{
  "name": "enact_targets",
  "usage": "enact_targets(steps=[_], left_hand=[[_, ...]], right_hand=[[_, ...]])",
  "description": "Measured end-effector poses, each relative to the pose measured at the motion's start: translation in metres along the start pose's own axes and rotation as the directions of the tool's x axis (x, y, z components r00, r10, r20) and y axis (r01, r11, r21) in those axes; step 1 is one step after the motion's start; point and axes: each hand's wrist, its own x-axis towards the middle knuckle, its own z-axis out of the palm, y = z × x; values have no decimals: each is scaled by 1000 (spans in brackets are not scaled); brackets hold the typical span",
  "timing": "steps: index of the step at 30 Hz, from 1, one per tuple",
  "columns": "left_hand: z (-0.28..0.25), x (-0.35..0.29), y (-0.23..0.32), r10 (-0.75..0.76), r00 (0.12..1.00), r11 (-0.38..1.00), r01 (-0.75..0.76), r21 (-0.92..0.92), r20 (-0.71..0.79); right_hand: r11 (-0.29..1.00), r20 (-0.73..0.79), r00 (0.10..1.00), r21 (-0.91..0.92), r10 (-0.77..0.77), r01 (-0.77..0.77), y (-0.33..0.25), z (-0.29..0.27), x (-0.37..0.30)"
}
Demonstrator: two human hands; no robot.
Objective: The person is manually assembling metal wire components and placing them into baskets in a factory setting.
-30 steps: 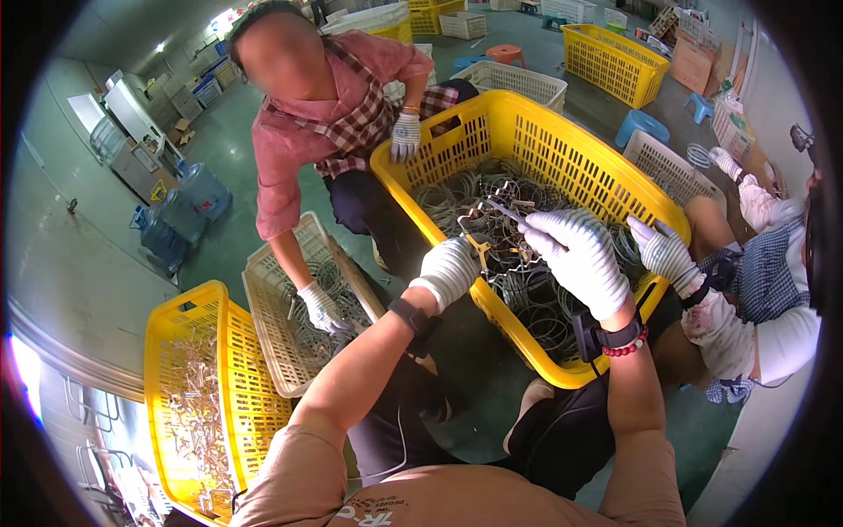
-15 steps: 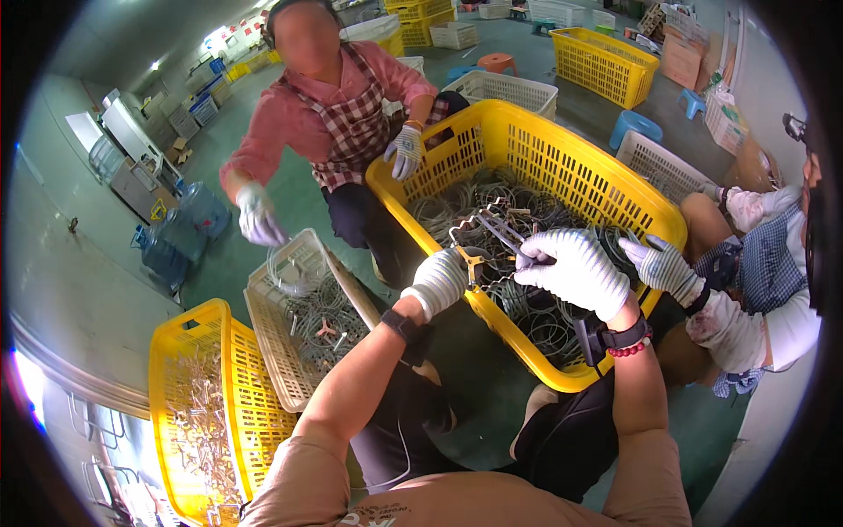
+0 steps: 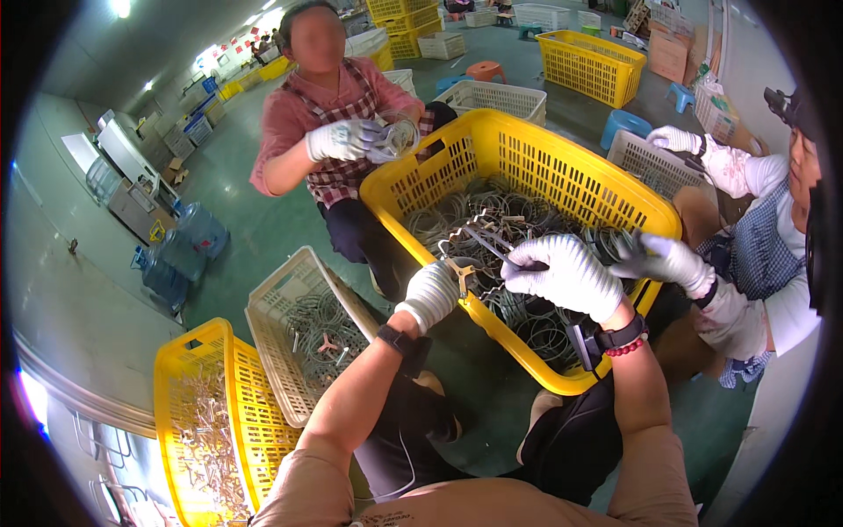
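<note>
My left hand [image 3: 432,296], in a ribbed white glove, is closed around a piece with a three-armed brass-coloured centre [image 3: 462,274] and wavy metal wire about it. Opposite, my gloved right hand [image 3: 566,274] is closed on a dark metal tool [image 3: 492,245] with two slim prongs pointing up and left. Its exact kind is unclear. Both hands are over the near side of a large yellow basket [image 3: 520,341], which holds many tangled coils of grey wire [image 3: 544,327].
Left of my legs stand a white crate [image 3: 279,356] of wire pieces and a yellow basket [image 3: 235,386] of small metal parts. A co-worker opposite holds a clear wire coil [image 3: 402,137]. Another co-worker's gloved hand [image 3: 672,262] is close to my right hand.
The co-worker opposite has lifted a wire coil from the white crate to chest height. The right-hand co-worker's hands have shifted. My hands keep nearly the same pose and hold.
</note>
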Motion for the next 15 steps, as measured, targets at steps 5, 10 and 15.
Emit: enact_targets(steps=[5,10,15], left_hand=[[-7,10,7,-48,998,989,41,141,44],[-5,3,-11,-121,985,982,137,-129,125],[-18,2,29,-152,984,981,139,133,93]], right_hand=[[974,-293,942,-199,-161,105,9,9,6],[989,-102,995,-146,7,-22,0,-1,5],[928,-338,928,-373,-157,21,0,8,1]])
